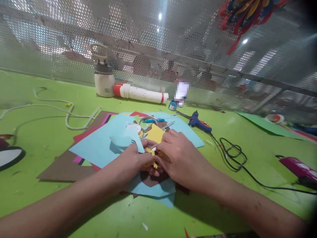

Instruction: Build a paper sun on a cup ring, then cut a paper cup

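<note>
small yellow paper piece [154,158]: we see only scraps of it between our fingers; our left hand [135,162] and right hand [182,158] cover the rest, and its shape stays unclear.
tool in our right hand: a pale sliver shows at the fingertips; we cannot tell what it is.
brown card sheet [61,167]: mostly buried under the light blue paper sheets [104,142].
pixelated patch by the mesh wall [181,92]: blurred beyond reading.
magenta device [298,168]: cut off by the right edge.
black-and-white oval cutout [10,157]: cut by the left edge.
multicoloured paper decoration [245,15]: cropped at the top.
</note>
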Motion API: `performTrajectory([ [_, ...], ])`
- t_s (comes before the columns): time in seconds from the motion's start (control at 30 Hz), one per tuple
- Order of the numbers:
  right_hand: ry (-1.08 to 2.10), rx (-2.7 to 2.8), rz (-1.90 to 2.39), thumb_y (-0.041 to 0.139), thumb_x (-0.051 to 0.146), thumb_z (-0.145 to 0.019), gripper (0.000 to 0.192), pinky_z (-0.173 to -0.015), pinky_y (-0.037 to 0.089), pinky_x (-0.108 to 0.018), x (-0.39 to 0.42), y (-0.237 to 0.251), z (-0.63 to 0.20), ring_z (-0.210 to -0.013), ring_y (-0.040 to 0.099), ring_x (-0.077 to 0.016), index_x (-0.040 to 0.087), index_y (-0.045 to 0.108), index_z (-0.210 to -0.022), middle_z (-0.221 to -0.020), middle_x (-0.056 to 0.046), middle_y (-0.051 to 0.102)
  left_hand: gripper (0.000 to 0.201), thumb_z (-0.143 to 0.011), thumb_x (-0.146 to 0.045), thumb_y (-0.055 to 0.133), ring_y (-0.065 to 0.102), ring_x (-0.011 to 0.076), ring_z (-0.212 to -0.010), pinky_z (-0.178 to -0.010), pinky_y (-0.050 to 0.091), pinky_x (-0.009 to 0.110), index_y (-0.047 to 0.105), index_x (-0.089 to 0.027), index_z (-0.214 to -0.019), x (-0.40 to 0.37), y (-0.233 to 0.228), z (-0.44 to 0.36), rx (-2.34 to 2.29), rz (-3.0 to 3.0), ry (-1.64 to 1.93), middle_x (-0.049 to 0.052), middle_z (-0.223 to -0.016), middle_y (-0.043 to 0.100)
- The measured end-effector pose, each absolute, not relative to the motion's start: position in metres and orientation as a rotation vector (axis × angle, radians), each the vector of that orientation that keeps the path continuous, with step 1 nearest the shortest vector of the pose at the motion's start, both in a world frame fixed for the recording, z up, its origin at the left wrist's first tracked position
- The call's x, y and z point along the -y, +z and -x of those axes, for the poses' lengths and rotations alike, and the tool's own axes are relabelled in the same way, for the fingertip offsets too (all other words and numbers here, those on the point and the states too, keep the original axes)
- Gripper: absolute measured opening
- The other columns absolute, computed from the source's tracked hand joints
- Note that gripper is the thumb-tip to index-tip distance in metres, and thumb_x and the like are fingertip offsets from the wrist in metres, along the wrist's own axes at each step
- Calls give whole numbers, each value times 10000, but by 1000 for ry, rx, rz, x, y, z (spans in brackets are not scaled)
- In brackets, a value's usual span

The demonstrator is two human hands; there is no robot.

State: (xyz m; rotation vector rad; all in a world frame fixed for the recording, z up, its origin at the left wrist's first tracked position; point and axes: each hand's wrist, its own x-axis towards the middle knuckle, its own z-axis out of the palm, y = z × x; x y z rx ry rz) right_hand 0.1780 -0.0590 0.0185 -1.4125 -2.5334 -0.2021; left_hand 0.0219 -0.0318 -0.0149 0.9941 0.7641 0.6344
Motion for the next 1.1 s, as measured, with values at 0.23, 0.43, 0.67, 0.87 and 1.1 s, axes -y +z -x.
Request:
performTrajectory([
  [0.23,-207,2519,1547,564,183,-855,128,-689,353,-366,55,19,-170,-818,498,-238,154,656,-772,-820,-96,614,357,-609,-115,598,612,171,-639,-592,443,268,586,-161,-963,31,-12,-22,-825,-1117,696,16,-677,642],
  [0.43,-210,2473,1622,559,143,-843,148,-662,360,-354,57,19,-173,-799,503,-229,157,645,-723,-789,-85,609,367,-566,-93,599,628,177,-623,-616,472,292,585,-153,-928,32,-10,-25,-799,-1040,738,9,-656,635],
  [0.67,-154,2452,1554,558,144,-865,164,-689,389,-357,60,24,-182,-822,509,-235,151,683,-760,-779,-83,599,449,-551,-83,563,642,187,-634,-682,503,347,576,-141,-996,30,-13,-25,-817,-994,723,46,-712,671],
  [0.87,-111,2561,1496,594,178,-863,122,-691,396,-362,64,25,-179,-834,516,-245,159,682,-780,-794,-86,616,367,-537,-96,588,615,176,-603,-598,470,291,582,-143,-901,31,-7,-26,-854,-1053,729,31,-654,657],
  [1.1,-176,2664,1469,580,155,-853,110,-653,357,-364,62,22,-173,-794,523,-242,182,666,-790,-799,-82,645,332,-587,-112,639,579,141,-559,-537,441,239,574,-137,-912,32,-7,-26,-908,-1093,722,9,-617,640],
])
